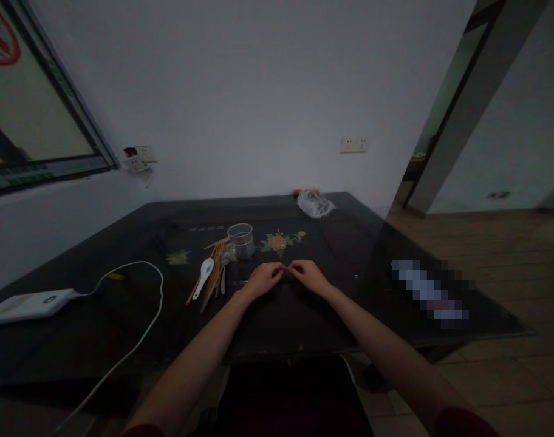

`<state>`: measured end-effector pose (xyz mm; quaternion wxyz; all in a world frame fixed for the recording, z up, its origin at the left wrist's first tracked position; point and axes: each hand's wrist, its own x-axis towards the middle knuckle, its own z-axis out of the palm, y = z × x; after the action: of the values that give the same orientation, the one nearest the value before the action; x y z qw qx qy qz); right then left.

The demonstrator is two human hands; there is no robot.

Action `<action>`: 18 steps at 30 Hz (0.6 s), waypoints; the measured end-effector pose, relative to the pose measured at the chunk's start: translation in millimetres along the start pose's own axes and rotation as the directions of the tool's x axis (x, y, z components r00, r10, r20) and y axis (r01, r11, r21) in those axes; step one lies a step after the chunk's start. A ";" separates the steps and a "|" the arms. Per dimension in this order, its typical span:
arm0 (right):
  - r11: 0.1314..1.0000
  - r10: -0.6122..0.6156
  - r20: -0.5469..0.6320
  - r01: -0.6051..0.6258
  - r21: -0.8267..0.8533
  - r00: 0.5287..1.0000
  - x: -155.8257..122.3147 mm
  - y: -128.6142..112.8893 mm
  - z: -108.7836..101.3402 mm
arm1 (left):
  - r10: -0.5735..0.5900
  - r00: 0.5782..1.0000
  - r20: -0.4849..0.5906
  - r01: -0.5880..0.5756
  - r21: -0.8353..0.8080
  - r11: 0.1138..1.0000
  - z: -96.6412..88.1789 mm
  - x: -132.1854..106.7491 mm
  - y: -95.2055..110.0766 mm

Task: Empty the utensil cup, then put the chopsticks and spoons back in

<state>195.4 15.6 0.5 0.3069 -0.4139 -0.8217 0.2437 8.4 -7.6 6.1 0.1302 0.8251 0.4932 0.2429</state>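
Note:
My left hand [266,278] and my right hand [310,276] meet fingertip to fingertip just above the dark table [299,321]. Both are closed in a pinch. A small reddish spot shows between the fingertips; whether it is a held thing or the fingertips themselves I cannot tell. To the left of my left hand lie a white soup spoon [206,271], several wooden chopsticks [217,262] and a metal spoon [223,276]. Behind them stands a clear cup [241,243], upright.
A crumpled clear plastic bag [316,204] lies at the table's back edge. On the left are a white power bank [35,303] and its white cable [161,291]. A pixelated object [429,291] lies on the right. A wall [259,121] closes off the far side.

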 end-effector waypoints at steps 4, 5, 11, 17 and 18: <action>1.000 -0.011 0.013 0.011 -0.012 1.000 0.8 0.9 -0.1 | 0.000 1.000 0.011 0.000 -0.001 1.000 0.8 0.9 -1.1; 1.000 -0.012 0.015 0.013 -0.015 1.000 1.0 1.2 0.0 | -0.002 1.000 0.014 0.002 -0.001 1.000 0.9 1.0 -1.2; 1.000 -0.014 0.006 0.014 -0.007 1.000 1.3 3.3 1.5 | 0.014 1.000 0.018 -0.014 0.002 1.000 1.0 0.0 -1.4; 1.000 -0.002 -0.002 0.002 0.000 1.000 0.4 1.6 1.0 | 0.010 1.000 0.025 -0.010 -0.003 1.000 2.7 -0.2 -2.4; 1.000 -0.002 -0.002 0.002 0.002 1.000 0.3 1.2 0.7 | 0.006 1.000 0.030 -0.006 0.002 1.000 2.7 -0.2 -2.0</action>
<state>195.3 16.4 -0.7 0.3082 -0.4128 -0.8217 0.2437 8.2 -6.8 2.8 0.1361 0.8302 0.4892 0.2303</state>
